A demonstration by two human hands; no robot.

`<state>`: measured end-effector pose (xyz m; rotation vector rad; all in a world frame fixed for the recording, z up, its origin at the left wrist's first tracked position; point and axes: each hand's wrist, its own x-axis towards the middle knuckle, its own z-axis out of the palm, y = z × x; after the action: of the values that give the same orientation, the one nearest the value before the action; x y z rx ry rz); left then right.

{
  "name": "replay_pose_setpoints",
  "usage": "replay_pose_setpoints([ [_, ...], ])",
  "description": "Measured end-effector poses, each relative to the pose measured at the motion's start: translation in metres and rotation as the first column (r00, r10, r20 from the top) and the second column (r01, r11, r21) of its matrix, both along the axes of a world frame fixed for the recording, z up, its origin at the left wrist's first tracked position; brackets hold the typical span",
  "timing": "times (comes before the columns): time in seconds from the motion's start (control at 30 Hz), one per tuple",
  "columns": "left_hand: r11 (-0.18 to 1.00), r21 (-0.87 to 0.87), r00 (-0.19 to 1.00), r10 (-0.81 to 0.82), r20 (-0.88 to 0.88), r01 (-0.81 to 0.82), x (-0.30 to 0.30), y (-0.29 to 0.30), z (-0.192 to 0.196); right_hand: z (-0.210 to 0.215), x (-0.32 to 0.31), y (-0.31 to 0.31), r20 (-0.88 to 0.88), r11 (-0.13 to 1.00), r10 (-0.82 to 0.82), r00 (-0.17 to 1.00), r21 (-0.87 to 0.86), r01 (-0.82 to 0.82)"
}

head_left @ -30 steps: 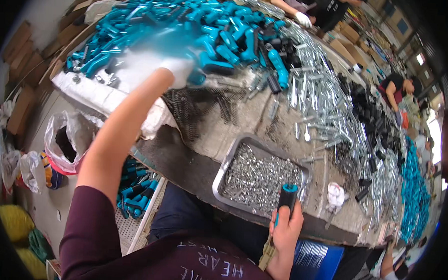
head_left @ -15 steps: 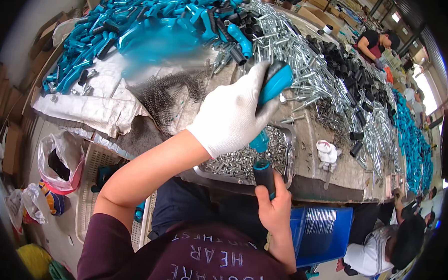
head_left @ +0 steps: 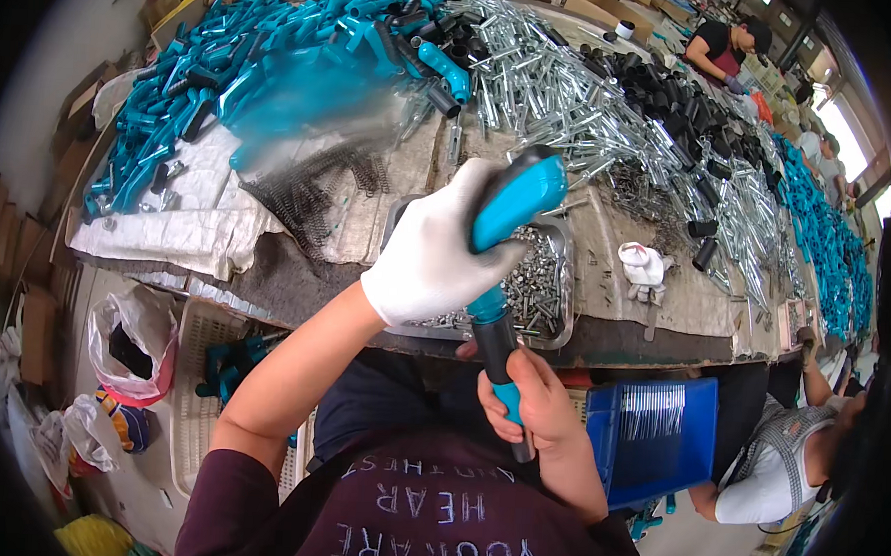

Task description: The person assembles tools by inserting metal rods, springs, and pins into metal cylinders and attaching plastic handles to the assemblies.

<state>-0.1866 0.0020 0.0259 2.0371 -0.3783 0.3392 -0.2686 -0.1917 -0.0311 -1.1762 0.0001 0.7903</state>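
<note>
My left hand [head_left: 432, 248], in a white knitted glove, is closed around a teal-and-black plastic handle [head_left: 520, 204] that slants down toward me. The handle's teal lower end meets the top of a black tube [head_left: 495, 342], and the two appear joined. Bare, my right hand [head_left: 544, 402] wraps its fingers around the teal section below that tube, where a dark end sticks out. Just beyond the tube, a metal tray [head_left: 560, 323] of small metal fasteners lies partly hidden by my left hand and the handle.
Teal handles [head_left: 305, 83] are heaped at the far left, silvery metal pieces [head_left: 543, 93] and black tubes [head_left: 671, 119] farther right. A crumpled white glove [head_left: 643, 267] lies right of the tray. A blue bin [head_left: 655, 486] stands below the table edge. Other people work at right.
The handle in my left hand and the black tube in my right, apart before, now meet end to end. My left hand has come down nearer to me, and my right hand has shifted lower.
</note>
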Motion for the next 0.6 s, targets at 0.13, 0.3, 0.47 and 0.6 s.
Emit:
replay_pose_setpoints([
  [0.13,0.538,-0.665,0.854,-0.371,0.364,0.517,0.013,-0.003,-0.022,-0.002,-0.002,0.006,-0.151,0.803,0.317,0.936,0.568,-0.181],
  [0.3,-0.548,-0.82,0.331,-0.753,0.569,0.164,-0.022,-0.01,-0.012,0.003,-0.007,0.013,-0.088,0.737,0.408,0.909,0.619,-0.271],
  [0.47,0.59,-0.782,0.839,-0.515,-0.175,0.199,-0.02,0.031,0.014,-0.004,0.003,-0.007,0.03,0.892,0.428,0.903,0.145,-0.428],
  [0.6,0.697,-0.59,0.822,-0.561,-0.095,0.407,-0.013,0.055,0.015,-0.006,0.016,-0.028,-0.125,0.997,0.074,0.989,0.01,-0.073],
])
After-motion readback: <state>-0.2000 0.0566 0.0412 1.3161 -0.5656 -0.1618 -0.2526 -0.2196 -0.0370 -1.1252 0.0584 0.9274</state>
